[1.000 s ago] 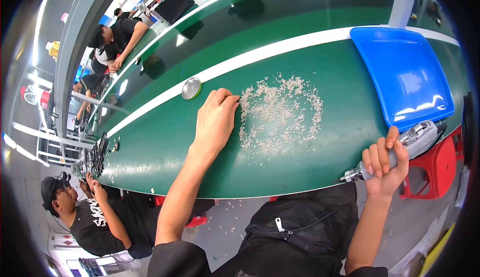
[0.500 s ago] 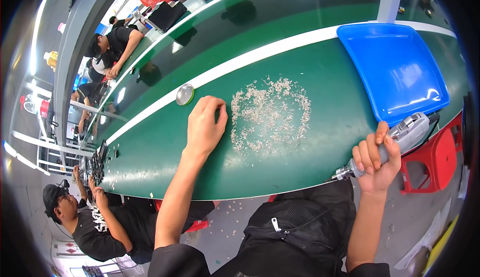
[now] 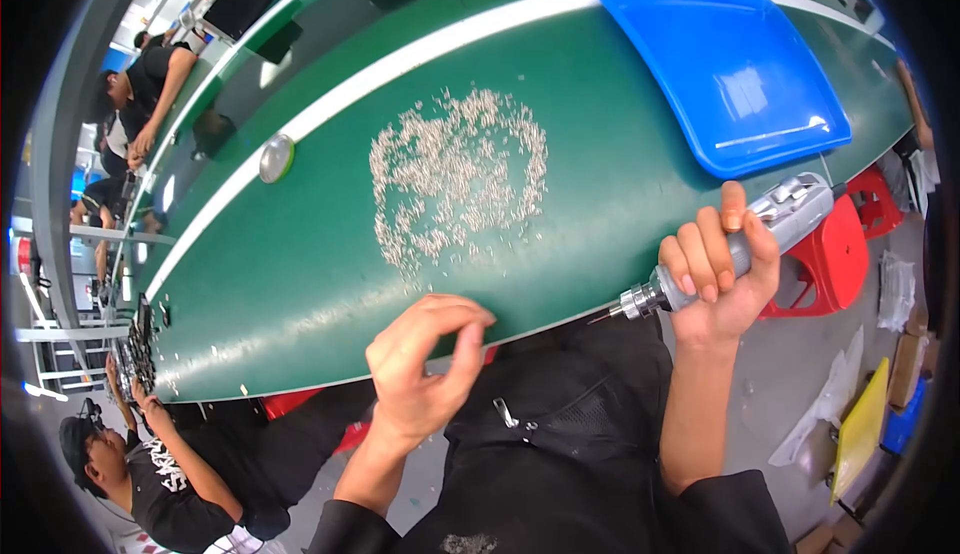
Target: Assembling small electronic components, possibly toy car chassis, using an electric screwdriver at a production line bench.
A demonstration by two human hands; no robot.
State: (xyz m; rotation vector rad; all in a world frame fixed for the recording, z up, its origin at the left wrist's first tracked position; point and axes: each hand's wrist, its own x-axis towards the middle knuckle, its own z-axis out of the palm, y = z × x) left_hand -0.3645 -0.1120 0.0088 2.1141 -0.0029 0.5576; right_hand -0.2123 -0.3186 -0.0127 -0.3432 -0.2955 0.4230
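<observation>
Left hand: bent over the bench's near edge, index finger and thumb brought tip to tip or nearly so; whether a small piece sits between them I cannot tell.
Right hand: fingers wrapped around the grey body of a handheld power tool, index finger raised along its upper side.
Tool bit: pointing left from the right fingers, toward the left fingertips, apart from them.
Small silvery pieces: scattered in a loose patch beyond the left fingertips, untouched by either hand.
Blue tray: beyond the right fingers, on the green bench.
Round tin: well beyond the left fingers and to their left, by a white strip.
Red stool: to the right of the right fingers, partly behind the tool.
Co-worker: seated well to the left of the left fingers.
</observation>
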